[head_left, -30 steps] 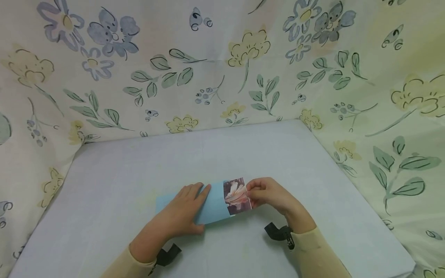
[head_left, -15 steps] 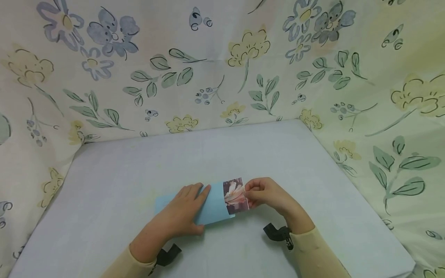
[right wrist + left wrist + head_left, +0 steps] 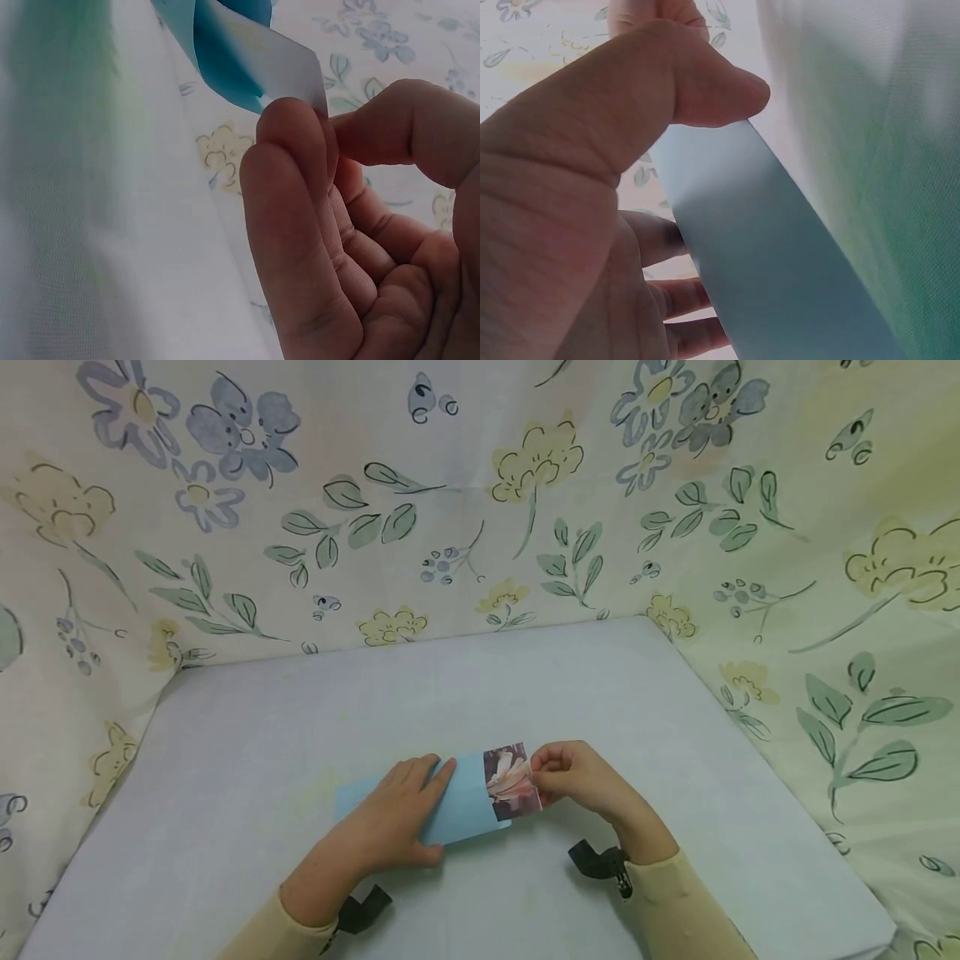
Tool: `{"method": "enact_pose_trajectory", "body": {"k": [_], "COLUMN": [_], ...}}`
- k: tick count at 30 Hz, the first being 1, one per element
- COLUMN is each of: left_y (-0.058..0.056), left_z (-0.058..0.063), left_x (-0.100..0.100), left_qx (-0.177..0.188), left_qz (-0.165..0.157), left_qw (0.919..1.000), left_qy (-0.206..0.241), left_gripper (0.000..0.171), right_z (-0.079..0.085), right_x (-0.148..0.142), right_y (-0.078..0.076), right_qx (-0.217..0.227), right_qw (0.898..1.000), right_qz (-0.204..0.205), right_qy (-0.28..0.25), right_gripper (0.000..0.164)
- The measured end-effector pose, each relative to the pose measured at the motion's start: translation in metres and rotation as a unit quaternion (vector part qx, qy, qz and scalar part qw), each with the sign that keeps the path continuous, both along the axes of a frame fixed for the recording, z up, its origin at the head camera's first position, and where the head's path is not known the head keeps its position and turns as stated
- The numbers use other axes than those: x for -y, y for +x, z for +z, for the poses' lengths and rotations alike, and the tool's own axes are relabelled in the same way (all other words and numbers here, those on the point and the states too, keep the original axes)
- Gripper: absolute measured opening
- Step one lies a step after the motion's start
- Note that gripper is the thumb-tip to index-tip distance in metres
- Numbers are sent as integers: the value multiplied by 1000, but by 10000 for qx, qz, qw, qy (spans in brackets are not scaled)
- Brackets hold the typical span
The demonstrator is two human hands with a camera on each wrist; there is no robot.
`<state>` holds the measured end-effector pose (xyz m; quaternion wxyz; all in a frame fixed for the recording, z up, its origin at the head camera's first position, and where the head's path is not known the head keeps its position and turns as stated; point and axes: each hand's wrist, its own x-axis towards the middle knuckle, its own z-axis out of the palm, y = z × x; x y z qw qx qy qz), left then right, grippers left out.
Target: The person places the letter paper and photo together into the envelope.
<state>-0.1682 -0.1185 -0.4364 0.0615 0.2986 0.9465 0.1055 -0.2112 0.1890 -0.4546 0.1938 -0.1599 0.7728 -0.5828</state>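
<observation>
A light-blue paper envelope (image 3: 468, 802) lies slantwise under my left hand (image 3: 393, 806) in the head view. That hand grips it, its fingers across the upper face and its thumb at the near edge; in the left wrist view the thumb (image 3: 712, 86) overlaps the blue paper (image 3: 757, 232) and the fingertips pass behind it. A card with a pink flower picture (image 3: 512, 785) sticks out of the envelope's right end. My right hand (image 3: 581, 777) pinches the card's right edge. From the right wrist, the card's pale back (image 3: 289, 64) shows between curved blue layers (image 3: 232, 75).
A white cloth-covered table (image 3: 495, 693) lies under both hands. Floral fabric (image 3: 450, 527) hangs behind it and along both sides. Black wrist mounts (image 3: 600, 860) sit near both cuffs, below the hands.
The card and right hand shifted slightly left, then slightly back right. More of the envelope's right corner shows below the card. The left hand has barely moved.
</observation>
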Motion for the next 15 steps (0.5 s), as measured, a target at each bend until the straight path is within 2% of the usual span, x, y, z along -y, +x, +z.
{"method": "enact_pose_trajectory", "body": {"k": [8,12,15], "left_y": [0,0,0], "left_z": [1,1,1], "left_x": [0,1,0], "left_qx": [-46,-106,-141], "left_qz": [-46,-80,-92], "left_qw": [10000,9999,9998], "left_qy": [21,52,54], "left_gripper": [107,106,105], "right_z": [2,3,4], "right_x": [0,3,6], "right_y": [1,3,4], "right_qx": [-311,-266,-176], "right_qw": [9975,9961,9970], "right_qz": [-369,-518,-446], "right_qy": [524,660,613], "right_gripper": [8,8,8]}}
